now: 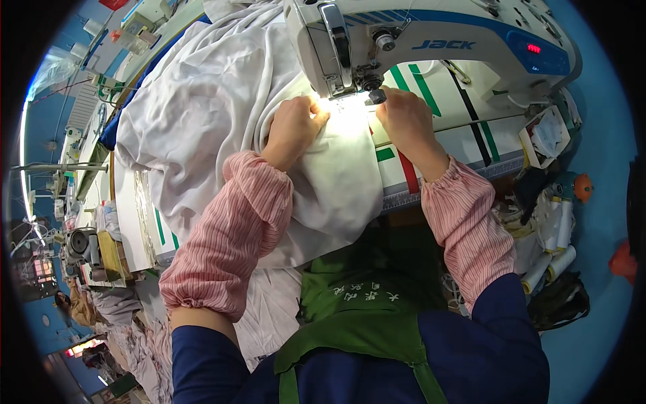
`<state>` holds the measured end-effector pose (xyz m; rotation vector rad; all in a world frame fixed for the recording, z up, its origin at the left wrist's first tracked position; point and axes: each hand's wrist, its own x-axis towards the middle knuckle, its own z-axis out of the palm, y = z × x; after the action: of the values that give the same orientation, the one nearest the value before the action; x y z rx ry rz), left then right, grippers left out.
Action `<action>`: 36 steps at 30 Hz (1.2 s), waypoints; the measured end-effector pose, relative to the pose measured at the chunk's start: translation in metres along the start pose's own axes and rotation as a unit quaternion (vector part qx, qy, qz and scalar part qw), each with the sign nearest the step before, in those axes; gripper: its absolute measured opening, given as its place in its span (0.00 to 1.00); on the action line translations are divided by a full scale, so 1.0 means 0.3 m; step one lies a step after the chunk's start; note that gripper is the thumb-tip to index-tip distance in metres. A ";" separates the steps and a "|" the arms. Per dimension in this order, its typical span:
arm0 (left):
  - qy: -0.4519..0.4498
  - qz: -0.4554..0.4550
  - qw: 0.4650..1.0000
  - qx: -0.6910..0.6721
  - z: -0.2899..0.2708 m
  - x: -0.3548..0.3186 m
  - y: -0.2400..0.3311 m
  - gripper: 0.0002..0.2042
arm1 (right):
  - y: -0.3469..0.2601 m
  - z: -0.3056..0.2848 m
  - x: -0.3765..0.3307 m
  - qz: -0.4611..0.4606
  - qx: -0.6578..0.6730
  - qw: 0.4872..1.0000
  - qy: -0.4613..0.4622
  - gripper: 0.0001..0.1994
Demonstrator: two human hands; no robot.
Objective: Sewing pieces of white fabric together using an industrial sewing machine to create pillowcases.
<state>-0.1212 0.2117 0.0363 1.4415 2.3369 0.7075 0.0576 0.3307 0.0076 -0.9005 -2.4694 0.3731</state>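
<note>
A large sheet of white fabric [202,87] spreads over the sewing table and drapes off its front edge. Part of it lies in bright lamp light under the needle area of a white and blue sewing machine [464,37]. Just left of the presser foot, my left hand [295,128] is closed, thumb and fingers pinching the cloth. My right hand [409,121] is at the right of the needle area, its fingers curled close to a small black part [375,97] of the machine. Glare and the hand itself hide those fingertips and whatever they hold.
The white tabletop carries green, red and black tape strips [408,172] and a ruler [501,168] along its front edge. A small open box [545,137] stands at the right, with white thread cones [558,262] below it. Other sewing stations [84,242] line the left.
</note>
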 end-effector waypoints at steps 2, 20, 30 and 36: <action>0.008 -0.006 1.000 -0.003 0.009 0.010 -0.007 0.14 | 0.010 0.002 0.005 0.004 -0.051 0.999 0.014 0.09; 0.005 0.013 1.000 0.010 0.013 0.013 -0.023 0.15 | -0.023 0.011 -0.118 -0.079 0.000 0.994 0.070 0.17; -0.021 0.004 1.000 -0.014 0.007 0.017 -0.030 0.16 | -0.028 0.013 -0.117 -0.045 0.009 0.995 0.090 0.15; -0.012 0.015 1.000 0.002 -0.001 0.010 -0.015 0.15 | -0.025 0.016 -0.118 -0.039 -0.011 0.995 0.088 0.18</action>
<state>-0.1258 0.2126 0.0340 1.4822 2.3053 0.6897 0.0748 0.3014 -0.0057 -0.8070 -2.3428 0.2312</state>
